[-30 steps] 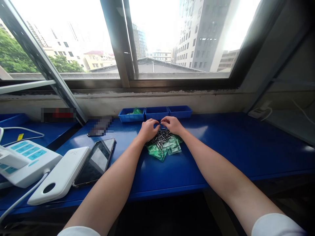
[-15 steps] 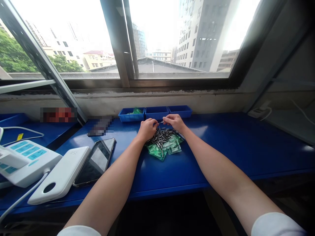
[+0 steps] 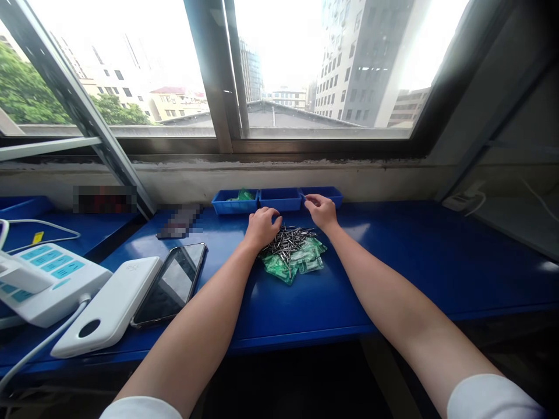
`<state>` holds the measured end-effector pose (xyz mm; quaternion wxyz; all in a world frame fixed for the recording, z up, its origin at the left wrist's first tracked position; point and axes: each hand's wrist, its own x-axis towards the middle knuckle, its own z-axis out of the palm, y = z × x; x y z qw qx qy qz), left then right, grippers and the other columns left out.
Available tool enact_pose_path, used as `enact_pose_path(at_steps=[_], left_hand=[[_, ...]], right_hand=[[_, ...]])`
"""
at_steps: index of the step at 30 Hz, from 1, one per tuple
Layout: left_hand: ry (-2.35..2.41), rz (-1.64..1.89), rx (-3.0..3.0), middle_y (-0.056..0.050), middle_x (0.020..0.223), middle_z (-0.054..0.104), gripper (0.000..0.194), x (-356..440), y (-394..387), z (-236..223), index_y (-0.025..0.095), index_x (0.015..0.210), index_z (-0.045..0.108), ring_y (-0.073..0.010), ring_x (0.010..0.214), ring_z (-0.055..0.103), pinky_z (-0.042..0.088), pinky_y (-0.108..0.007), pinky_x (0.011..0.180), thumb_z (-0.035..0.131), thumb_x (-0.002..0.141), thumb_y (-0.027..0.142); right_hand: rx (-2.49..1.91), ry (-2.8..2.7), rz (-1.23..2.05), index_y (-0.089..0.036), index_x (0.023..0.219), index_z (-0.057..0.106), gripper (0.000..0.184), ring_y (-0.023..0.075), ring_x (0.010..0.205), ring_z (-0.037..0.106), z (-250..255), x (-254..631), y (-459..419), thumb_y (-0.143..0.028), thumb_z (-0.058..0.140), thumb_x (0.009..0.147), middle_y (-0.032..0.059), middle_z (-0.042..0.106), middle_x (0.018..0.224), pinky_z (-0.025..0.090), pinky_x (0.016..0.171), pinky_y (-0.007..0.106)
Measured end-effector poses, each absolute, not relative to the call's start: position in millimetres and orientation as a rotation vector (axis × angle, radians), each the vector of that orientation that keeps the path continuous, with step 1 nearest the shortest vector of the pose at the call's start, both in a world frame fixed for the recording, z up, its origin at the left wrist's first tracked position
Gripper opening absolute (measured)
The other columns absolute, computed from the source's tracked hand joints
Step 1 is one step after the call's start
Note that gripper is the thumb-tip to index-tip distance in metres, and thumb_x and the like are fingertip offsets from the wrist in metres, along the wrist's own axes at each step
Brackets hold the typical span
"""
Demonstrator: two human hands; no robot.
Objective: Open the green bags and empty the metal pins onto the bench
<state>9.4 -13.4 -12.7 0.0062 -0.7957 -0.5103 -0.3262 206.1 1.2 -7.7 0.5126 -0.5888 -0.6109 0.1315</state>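
My left hand (image 3: 263, 227) rests at the left edge of a heap of short, thin metal rods (image 3: 289, 240), its fingers curled and thumb and forefinger slightly apart, with nothing visible between them. Beneath and in front of the heap lie small green plastic packets (image 3: 311, 263). My right hand (image 3: 322, 210) is raised by the front of the right blue bin (image 3: 335, 195), pinching a thin rod whose tip barely shows at the fingertips. Left of that bin stand a middle blue bin (image 3: 280, 203) and a left blue bin (image 3: 234, 206) with green packets inside.
On the left of the blue table (image 3: 393, 244) lie a smartphone (image 3: 174, 285), a white power bank (image 3: 109, 308) and a white power strip (image 3: 52, 279) with cables. A blurred dark object (image 3: 180, 221) sits farther back. A metal shelf post (image 3: 87, 110) rises at the left.
My right hand has moved away from my left, up and right to the blue bins, with the thin metal rod. My left hand has stayed by the heap and its fingertips have parted.
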Motion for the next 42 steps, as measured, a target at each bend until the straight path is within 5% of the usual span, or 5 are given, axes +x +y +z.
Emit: enact_pose_path(at_steps=[5, 18, 26, 31, 42], left_hand=[[-1.654, -0.931, -2.504, -0.006, 0.104, 0.063, 0.026, 10, -15, -12, 0.021, 0.093, 0.065, -0.0228, 0.101, 0.055, 0.039, -0.036, 0.09, 0.044, 0.085, 0.033], [-1.75, -0.772, -2.547, -0.007, 0.106, 0.062, 0.027, 9, -11, -15, 0.022, 0.093, 0.066, -0.0237, 0.102, 0.054, 0.039, -0.037, 0.09, 0.042, 0.085, 0.033], [-1.786, -0.662, -2.575, -0.008, 0.107, 0.061, 0.036, 8, -9, -20, 0.023, 0.097, 0.067, -0.0273, 0.104, 0.053, 0.038, -0.041, 0.091, 0.045, 0.082, 0.047], [-1.772, -0.646, -2.608, -0.008, 0.108, 0.061, 0.031, 9, -9, -21, 0.024, 0.098, 0.068, -0.0261, 0.105, 0.052, 0.039, -0.039, 0.091, 0.045, 0.082, 0.039], [-1.738, -0.652, -2.615, -0.007, 0.106, 0.061, 0.031, 9, -6, -25, 0.024, 0.094, 0.069, -0.0264, 0.102, 0.053, 0.04, -0.04, 0.088, 0.041, 0.083, 0.035]], right_hand=[[-1.722, -1.686, -0.018, -0.017, 0.127, 0.051, 0.056, 0.031, 0.113, 0.043, -10, 217, 4, -0.032, 0.053, 0.074, 0.0086, 0.058, 0.123, 0.035, 0.095, 0.046], [-1.888, -1.873, -0.099, -0.019, 0.137, 0.034, 0.071, 0.0375, 0.117, 0.033, -20, 225, 12, -0.036, 0.056, 0.071, 0.008, 0.024, 0.149, 0.034, 0.093, 0.051], [-1.42, -2.029, -0.008, -0.015, 0.107, 0.062, 0.037, 0.025, 0.102, 0.046, -12, 200, 1, -0.038, 0.053, 0.079, 0.0108, 0.059, 0.105, 0.037, 0.092, 0.037], [-1.441, -2.323, 0.217, -0.022, 0.1, 0.068, 0.042, 0.0266, 0.102, 0.048, -14, 186, -5, -0.053, 0.056, 0.075, 0.0098, 0.059, 0.099, 0.039, 0.087, 0.037], [-1.308, -2.302, 0.399, -0.019, 0.082, 0.071, 0.017, 0.0148, 0.078, 0.06, -12, 180, -7, -0.031, 0.061, 0.074, 0.0032, 0.068, 0.083, 0.043, 0.067, 0.022]])
